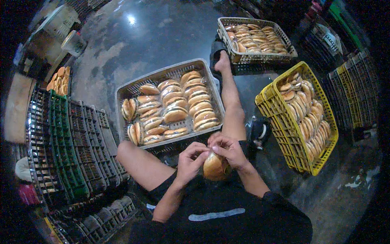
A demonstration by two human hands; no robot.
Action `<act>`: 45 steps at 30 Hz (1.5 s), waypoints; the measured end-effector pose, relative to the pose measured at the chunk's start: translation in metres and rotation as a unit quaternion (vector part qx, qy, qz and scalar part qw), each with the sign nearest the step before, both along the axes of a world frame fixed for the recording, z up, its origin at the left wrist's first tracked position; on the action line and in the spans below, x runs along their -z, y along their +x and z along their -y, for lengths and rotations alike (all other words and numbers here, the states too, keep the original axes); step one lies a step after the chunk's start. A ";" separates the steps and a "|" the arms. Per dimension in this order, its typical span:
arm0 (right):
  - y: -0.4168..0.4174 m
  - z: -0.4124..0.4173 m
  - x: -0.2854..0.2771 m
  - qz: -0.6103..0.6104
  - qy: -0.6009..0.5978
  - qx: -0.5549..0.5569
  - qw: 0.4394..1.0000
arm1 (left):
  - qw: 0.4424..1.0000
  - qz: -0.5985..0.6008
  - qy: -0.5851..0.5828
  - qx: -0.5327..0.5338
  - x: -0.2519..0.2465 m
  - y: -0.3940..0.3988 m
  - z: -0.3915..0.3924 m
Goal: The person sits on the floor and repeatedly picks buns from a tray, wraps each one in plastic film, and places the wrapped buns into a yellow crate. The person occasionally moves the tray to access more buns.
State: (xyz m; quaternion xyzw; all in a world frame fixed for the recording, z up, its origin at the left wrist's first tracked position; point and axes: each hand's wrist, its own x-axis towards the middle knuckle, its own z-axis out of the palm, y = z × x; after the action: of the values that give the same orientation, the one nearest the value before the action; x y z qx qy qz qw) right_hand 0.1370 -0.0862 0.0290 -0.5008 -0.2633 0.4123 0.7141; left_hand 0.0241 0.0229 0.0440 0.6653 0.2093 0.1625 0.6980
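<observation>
Between both hands, over my lap, hangs a filled bun [216,166] that looks to be in a clear plastic bag. My left hand [193,161] pinches its top edge with thumb and fingers. Fingertips nearly touching it, my right hand [228,151] pinches the same edge; the bag's opening is too small to make out. Just beyond the hands, a grey plastic crate [169,67] holds rows of bagged buns [175,114], with some standing on edge along its left side.
A yellow crate of bagged buns [332,146] stands at right, another bun-filled crate [257,19] beyond my foot. Stacked crates [61,146] rise at left, near a tray of buns [62,80] and a bucket [73,44]. Further crates [353,91] stand far right.
</observation>
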 end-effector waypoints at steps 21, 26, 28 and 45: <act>-0.017 0.029 -0.008 0.328 -0.277 -0.051 0.902 | 0.933 -0.271 -0.162 0.175 0.035 -0.007 0.005; -0.030 0.039 0.004 0.506 -0.379 -0.091 0.769 | 0.963 -0.213 -0.041 0.158 0.054 0.003 0.017; -0.010 0.046 0.018 0.405 -0.364 -0.045 0.838 | 0.969 -0.133 0.120 0.169 0.062 -0.006 0.024; 0.044 0.203 0.242 0.135 -0.703 0.236 0.658 | 0.972 -0.107 0.137 -0.156 0.086 -0.009 0.027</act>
State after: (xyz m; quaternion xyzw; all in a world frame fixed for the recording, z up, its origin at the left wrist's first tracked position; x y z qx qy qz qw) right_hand 0.1815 -0.2895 -0.2135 -0.9487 0.1382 0.2205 0.1795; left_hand 0.0154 -0.0036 -0.0423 0.7271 0.3599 0.2238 0.5401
